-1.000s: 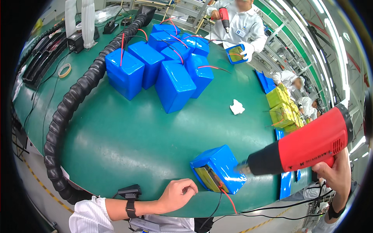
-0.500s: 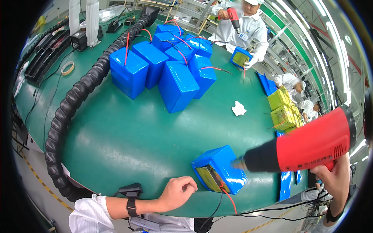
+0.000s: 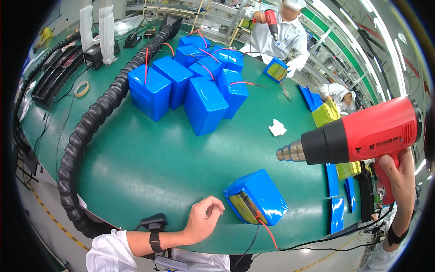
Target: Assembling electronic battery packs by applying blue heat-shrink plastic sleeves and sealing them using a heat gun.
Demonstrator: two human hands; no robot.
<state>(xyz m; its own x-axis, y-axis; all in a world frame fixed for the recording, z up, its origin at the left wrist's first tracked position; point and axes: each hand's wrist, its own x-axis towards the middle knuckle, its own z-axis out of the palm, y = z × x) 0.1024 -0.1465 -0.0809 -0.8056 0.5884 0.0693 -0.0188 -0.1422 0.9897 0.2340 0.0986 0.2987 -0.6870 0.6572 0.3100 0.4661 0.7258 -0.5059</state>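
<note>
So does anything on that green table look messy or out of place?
One thing: a crumpled white scrap lies alone on the green table. In the cluster of blue packs, some lean against each other. The nearest blue pack has one end unwrapped.

Our left hand [image 3: 204, 220] rests low in front of us, fingers [image 3: 216, 209] curled loosely into a half fist and closed on nothing, with a dark band round the wrist and a white sleeve behind it. Our right hand [image 3: 398, 179] is raised at the far right, forearm upright, fingers wrapped tight in a grip.
</note>
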